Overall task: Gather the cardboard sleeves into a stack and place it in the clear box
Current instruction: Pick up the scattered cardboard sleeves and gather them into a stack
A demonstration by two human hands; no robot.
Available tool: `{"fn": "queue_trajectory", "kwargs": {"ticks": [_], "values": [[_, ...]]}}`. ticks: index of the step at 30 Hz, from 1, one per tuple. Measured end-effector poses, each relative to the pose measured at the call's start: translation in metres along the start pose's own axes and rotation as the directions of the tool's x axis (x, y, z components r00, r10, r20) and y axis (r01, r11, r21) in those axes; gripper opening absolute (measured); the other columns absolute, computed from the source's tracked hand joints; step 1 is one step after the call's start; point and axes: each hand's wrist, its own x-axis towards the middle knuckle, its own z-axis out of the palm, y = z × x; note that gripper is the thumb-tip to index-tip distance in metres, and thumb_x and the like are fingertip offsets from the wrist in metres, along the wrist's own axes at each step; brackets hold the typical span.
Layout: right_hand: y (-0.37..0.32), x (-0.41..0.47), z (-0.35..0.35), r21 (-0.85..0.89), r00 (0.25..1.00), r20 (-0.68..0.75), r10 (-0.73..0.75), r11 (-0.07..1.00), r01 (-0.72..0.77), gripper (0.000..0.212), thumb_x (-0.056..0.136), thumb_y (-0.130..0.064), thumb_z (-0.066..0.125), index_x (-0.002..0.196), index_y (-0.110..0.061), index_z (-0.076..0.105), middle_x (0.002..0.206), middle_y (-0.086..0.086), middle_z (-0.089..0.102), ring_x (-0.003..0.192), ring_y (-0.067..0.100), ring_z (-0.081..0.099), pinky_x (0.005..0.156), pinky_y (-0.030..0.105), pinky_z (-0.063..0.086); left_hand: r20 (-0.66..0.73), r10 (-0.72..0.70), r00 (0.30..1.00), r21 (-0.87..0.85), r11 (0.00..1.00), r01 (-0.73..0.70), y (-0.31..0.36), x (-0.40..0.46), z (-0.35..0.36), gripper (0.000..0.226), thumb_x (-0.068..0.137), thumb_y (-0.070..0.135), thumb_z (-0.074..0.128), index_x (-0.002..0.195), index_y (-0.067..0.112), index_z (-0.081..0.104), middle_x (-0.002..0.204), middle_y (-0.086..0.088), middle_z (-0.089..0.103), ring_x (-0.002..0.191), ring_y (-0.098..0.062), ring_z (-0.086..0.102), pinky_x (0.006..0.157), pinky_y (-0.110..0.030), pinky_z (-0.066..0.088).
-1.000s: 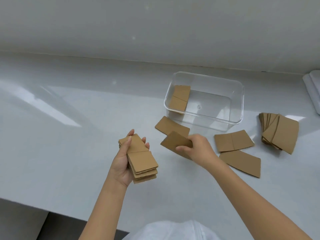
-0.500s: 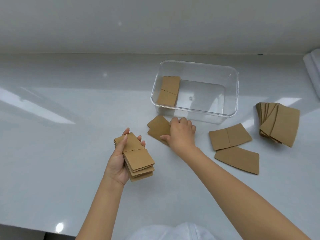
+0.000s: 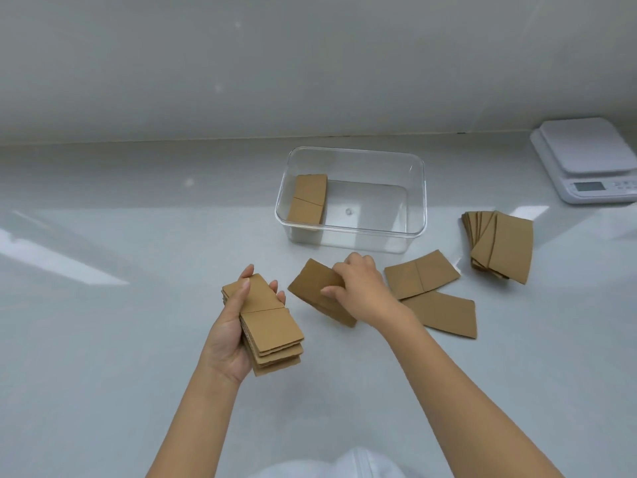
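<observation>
My left hand (image 3: 230,334) holds a stack of brown cardboard sleeves (image 3: 268,326), palm up, thumb pressed on top. My right hand (image 3: 360,291) pinches flat sleeves (image 3: 315,288) lifted off the counter just right of that stack; how many it holds is hidden by the fingers. The clear box (image 3: 413,201) stands behind, with a small pile of sleeves (image 3: 307,203) against its left wall. Two loose sleeves (image 3: 421,278) (image 3: 444,313) lie flat to the right of my right hand. A fanned pile of sleeves (image 3: 501,250) rests further right.
A white kitchen scale (image 3: 586,160) sits at the far right against the wall. The white counter (image 3: 120,270) runs wide to the left. A white garment (image 3: 331,467) shows at the bottom edge.
My right hand reached toward the sleeve lying in front of the box, gathered it, and has drawn back toward the left-hand stack with cardboard in its grip. The left hand stayed put.
</observation>
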Motion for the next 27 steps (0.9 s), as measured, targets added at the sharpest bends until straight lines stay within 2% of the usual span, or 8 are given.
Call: {"fn": "queue_trajectory", "kwargs": {"ticks": [2,3,6,8,10,15,21,27], "values": [[0.015,-0.01,-0.027,-0.105,0.995,0.072,-0.068,0.992,0.076,0.025,0.092,-0.035,0.055,0.105,-0.014,0.058,0.113,0.004,0.049,0.11,0.025,0.039,0.09,0.037,0.037,0.008,0.007,1.0,0.007,1.0,-0.007,-0.002,-0.003,0.002,0.055,0.056,0.031,0.085,0.108,0.035,0.067,0.093,-0.008,0.071,0.078,-0.023,0.069,0.074,-0.037,0.057],[0.026,-0.014,-0.041,-0.178,0.991,0.115,-0.067,0.98,0.087,0.021,0.091,-0.033,0.056,0.104,-0.016,0.057,0.111,0.003,0.05,0.11,0.025,0.04,0.089,0.038,0.036,0.011,0.008,1.0,0.005,1.0,-0.008,-0.003,-0.005,0.004,0.05,0.06,0.031,0.082,0.108,0.035,0.067,0.093,-0.008,0.071,0.078,-0.022,0.069,0.074,-0.037,0.057],[0.054,-0.024,-0.077,-0.395,0.981,0.158,0.113,0.918,-0.042,0.019,0.091,-0.022,0.058,0.109,-0.019,0.057,0.106,0.004,0.049,0.114,0.029,0.041,0.088,0.038,0.034,-0.002,-0.006,1.0,-0.023,1.0,0.006,-0.006,-0.011,0.009,0.031,0.076,0.03,0.065,0.107,0.034,0.067,0.092,-0.007,0.071,0.076,-0.022,0.068,0.072,-0.036,0.056],[0.066,-0.024,-0.089,-0.514,0.961,0.131,0.241,0.846,-0.142,0.026,0.091,-0.019,0.058,0.117,-0.018,0.056,0.117,0.008,0.05,0.119,0.031,0.039,0.095,0.04,0.035,-0.009,-0.014,1.0,-0.034,0.999,0.014,-0.01,-0.013,0.011,0.029,0.078,0.029,0.063,0.106,0.034,0.067,0.093,-0.007,0.07,0.076,-0.022,0.068,0.072,-0.036,0.056],[0.075,-0.018,-0.091,-0.59,0.96,0.104,0.261,0.793,-0.152,0.031,0.09,-0.021,0.061,0.12,-0.018,0.058,0.124,0.008,0.048,0.12,0.031,0.038,0.1,0.042,0.036,-0.011,-0.015,1.0,-0.03,0.999,0.014,-0.013,-0.017,0.015,0.03,0.077,0.028,0.064,0.106,0.034,0.067,0.093,-0.007,0.07,0.075,-0.022,0.068,0.072,-0.036,0.057],[0.092,-0.004,-0.07,-0.5,0.982,0.117,0.149,0.863,-0.071,0.042,0.083,-0.02,0.069,0.123,-0.017,0.056,0.131,0.006,0.043,0.121,0.029,0.038,0.095,0.04,0.035,-0.011,0.004,1.0,0.002,1.0,-0.004,-0.015,-0.023,0.019,0.033,0.077,0.028,0.064,0.109,0.034,0.067,0.092,-0.008,0.071,0.075,-0.022,0.069,0.068,-0.036,0.058],[0.099,-0.004,-0.063,-0.47,0.976,0.119,0.184,0.876,-0.108,0.043,0.085,-0.029,0.067,0.124,-0.017,0.053,0.123,0.009,0.048,0.118,0.03,0.04,0.101,0.043,0.032,-0.04,0.008,0.999,-0.005,1.0,-0.009,-0.017,-0.028,0.014,0.031,0.077,0.027,0.064,0.108,0.033,0.067,0.095,-0.008,0.07,0.074,-0.022,0.069,0.068,-0.036,0.058],[0.102,-0.014,-0.062,-0.324,0.979,-0.023,0.2,0.925,-0.197,0.053,0.08,-0.029,0.073,0.123,-0.016,0.045,0.124,0.007,0.055,0.118,0.028,0.043,0.099,0.041,0.033,-0.036,0.009,0.999,-0.01,1.0,-0.01,-0.019,-0.032,0.019,0.035,0.076,0.026,0.064,0.11,0.033,0.066,0.093,-0.009,0.071,0.073,-0.022,0.069,0.069,-0.037,0.057]]}}
